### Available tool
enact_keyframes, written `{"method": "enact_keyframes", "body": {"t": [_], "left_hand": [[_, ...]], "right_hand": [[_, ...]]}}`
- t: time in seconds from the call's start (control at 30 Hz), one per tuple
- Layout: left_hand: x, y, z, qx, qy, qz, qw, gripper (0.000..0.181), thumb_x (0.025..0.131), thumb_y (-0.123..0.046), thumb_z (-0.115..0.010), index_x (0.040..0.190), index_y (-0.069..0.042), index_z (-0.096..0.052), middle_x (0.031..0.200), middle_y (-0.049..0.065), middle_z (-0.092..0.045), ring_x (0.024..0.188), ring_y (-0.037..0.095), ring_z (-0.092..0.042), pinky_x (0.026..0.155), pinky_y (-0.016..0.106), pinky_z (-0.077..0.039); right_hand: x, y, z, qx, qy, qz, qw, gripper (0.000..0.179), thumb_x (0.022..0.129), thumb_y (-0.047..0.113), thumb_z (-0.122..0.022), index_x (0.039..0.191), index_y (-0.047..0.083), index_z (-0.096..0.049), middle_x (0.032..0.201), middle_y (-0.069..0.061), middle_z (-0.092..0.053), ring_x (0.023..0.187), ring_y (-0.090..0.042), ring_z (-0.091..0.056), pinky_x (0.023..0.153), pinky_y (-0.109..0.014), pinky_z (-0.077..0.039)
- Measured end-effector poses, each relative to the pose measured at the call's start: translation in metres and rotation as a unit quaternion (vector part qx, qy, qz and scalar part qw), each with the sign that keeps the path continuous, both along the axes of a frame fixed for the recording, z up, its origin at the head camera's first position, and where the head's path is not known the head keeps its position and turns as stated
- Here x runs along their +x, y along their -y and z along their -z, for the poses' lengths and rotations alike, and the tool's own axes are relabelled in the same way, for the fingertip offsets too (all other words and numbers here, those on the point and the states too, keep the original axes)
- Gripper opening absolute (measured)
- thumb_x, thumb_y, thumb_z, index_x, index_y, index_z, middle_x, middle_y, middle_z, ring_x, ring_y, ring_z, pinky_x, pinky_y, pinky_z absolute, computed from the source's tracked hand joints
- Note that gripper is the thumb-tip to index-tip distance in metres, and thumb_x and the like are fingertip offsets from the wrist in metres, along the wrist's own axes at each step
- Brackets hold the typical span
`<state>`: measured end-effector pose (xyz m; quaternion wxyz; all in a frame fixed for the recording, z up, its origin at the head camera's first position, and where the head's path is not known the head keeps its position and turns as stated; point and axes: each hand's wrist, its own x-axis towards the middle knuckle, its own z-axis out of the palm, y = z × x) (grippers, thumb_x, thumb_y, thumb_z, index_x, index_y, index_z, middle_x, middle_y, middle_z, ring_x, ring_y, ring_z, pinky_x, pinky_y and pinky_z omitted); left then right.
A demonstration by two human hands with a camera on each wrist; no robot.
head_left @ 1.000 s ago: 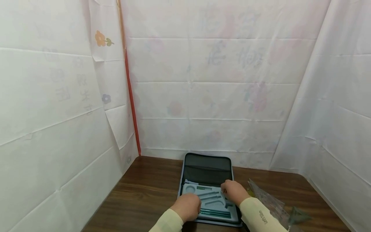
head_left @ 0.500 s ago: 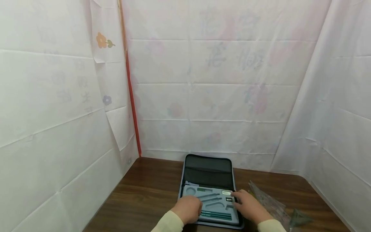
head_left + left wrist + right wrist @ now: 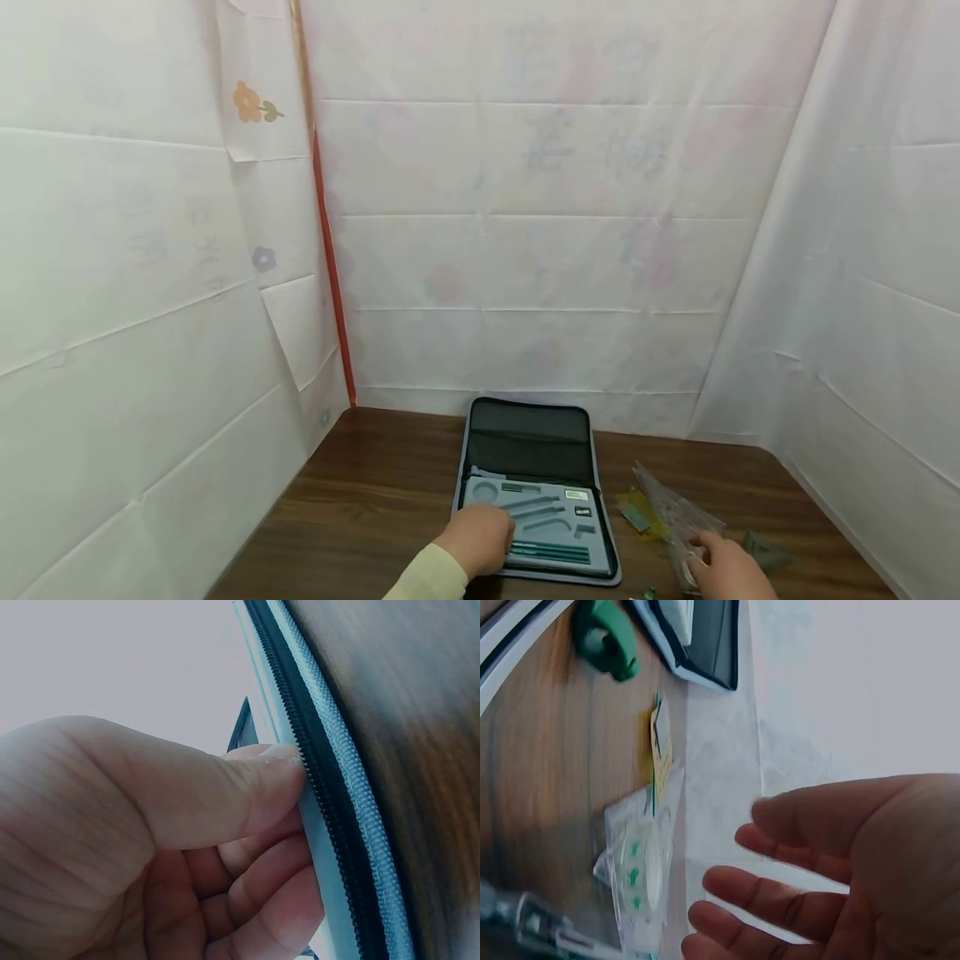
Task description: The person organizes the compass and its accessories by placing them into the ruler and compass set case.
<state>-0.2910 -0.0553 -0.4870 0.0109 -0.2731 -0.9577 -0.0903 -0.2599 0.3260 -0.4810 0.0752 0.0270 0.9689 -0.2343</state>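
Note:
A zippered case lies unfolded on the table, its pale blue tray full of shaped slots. My left hand is at the tray's left edge; in the left wrist view its thumb and forefinger pinch that edge beside the zipper. In the tray sit green pencils, a white labelled block and a small black block. My right hand is over clear plastic pieces at right, its fingers spread and holding nothing in the right wrist view.
A yellow piece with a small card lies right of the case, and a dark green triangular piece beyond the right hand. The right wrist view shows a green plastic part and a metal tool. White curtains enclose the table.
My right hand has left the tray's upper right corner and moved right to the clear plastic pieces. The white and black blocks have come into sight. The left hand stays at the tray's edge.

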Motion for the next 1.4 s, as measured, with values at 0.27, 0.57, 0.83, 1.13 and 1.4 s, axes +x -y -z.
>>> {"method": "enact_keyframes", "body": {"t": [0.27, 0.57, 0.83, 1.13, 1.4], "left_hand": [[0.003, -0.003, 0.001, -0.003, 0.009, -0.001, 1.0000, 0.029, 0.093, -0.009, -0.074, 0.070, -0.024, -0.063, 0.066, -0.013, -0.057, 0.060, 0.005, -0.048, 0.057, 0.026, -0.044], [0.000, -0.005, 0.001, -0.017, -0.008, 0.004, 0.9998, 0.033, 0.091, -0.006, -0.073, 0.066, -0.023, -0.060, 0.061, -0.012, -0.055, 0.056, 0.006, -0.045, 0.053, 0.025, -0.041], [0.002, -0.006, 0.002, -0.019, -0.003, 0.002, 0.9998, 0.031, 0.092, -0.008, -0.074, 0.068, -0.024, -0.061, 0.064, -0.013, -0.055, 0.059, 0.005, -0.047, 0.055, 0.026, -0.042], [0.002, -0.005, 0.000, -0.018, -0.005, 0.001, 0.9998, 0.031, 0.091, -0.007, -0.073, 0.068, -0.024, -0.061, 0.063, -0.013, -0.055, 0.057, 0.005, -0.046, 0.053, 0.025, -0.041], [0.001, -0.003, 0.000, -0.013, -0.008, -0.004, 0.9999, 0.031, 0.090, -0.007, -0.074, 0.068, -0.024, -0.060, 0.063, -0.013, -0.054, 0.057, 0.006, -0.046, 0.053, 0.025, -0.041]], "right_hand": [[-0.048, -0.027, 0.077, -0.087, 0.001, -0.217, 0.9724, 0.031, 0.092, 0.020, -0.082, 0.122, 0.026, -0.077, 0.109, 0.000, -0.067, 0.086, -0.002, -0.059, 0.070, -0.031, -0.052], [-0.053, -0.020, 0.102, -0.165, 0.006, -0.297, 0.9406, 0.017, 0.096, 0.034, -0.080, 0.105, 0.020, -0.083, 0.093, 0.004, -0.065, 0.075, -0.003, -0.052, 0.062, -0.027, -0.045], [-0.064, -0.019, 0.109, -0.124, 0.035, -0.242, 0.9617, 0.008, 0.092, 0.027, -0.083, 0.095, 0.020, -0.080, 0.086, 0.005, -0.073, 0.074, -0.008, -0.065, 0.065, -0.033, -0.052], [-0.026, 0.018, 0.051, -0.058, -0.039, -0.142, 0.9874, 0.015, 0.093, 0.026, -0.082, 0.103, 0.018, -0.076, 0.094, 0.002, -0.067, 0.079, -0.008, -0.056, 0.068, -0.034, -0.048], [-0.002, 0.051, 0.020, -0.109, -0.120, -0.063, 0.9848, 0.018, 0.086, 0.000, -0.080, 0.089, 0.012, -0.067, 0.091, 0.002, -0.063, 0.076, -0.009, -0.053, 0.066, -0.030, -0.046]]}}
